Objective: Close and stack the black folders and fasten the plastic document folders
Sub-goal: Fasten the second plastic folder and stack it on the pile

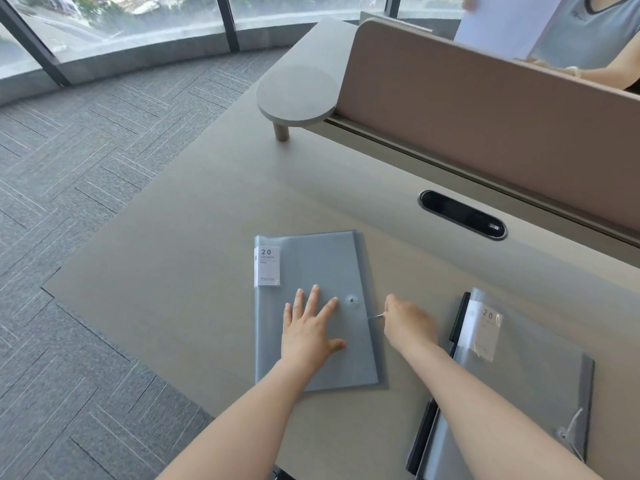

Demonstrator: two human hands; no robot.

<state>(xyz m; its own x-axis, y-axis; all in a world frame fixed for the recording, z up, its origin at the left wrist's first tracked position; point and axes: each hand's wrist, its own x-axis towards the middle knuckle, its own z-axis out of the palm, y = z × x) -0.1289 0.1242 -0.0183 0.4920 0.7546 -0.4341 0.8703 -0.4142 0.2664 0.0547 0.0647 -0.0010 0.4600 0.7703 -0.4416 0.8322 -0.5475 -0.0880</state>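
- Plastic document folder [311,306] is lying flat on the tabletop [180,271], closed, with its round button [352,300] showing near the flap edge and a white label [266,266] at its far left corner.
- Left hand [308,336] is pressing down on the cover just left of the button, fingers spread and flat — an open grip, holding nothing, only pinning the folder.
- Right hand [408,323] is pinching the thin string [375,317] just right of the button, so this grip is closed on the string, and the string is running taut toward the flap edge.
- Judging the step as fastening: the string wants winding around the button while staying taut — slack would likely let the loops slip off.
- Keeping the left palm where it is should be stopping the slick cover from sliding or the flap from lifting; the fingertips are sitting close to the button, so they may need easing back for the loop to pass.
- Further right of the button, a second plastic folder [512,382] is resting on black folders [459,317]; whether its own fastening is done I cannot tell.
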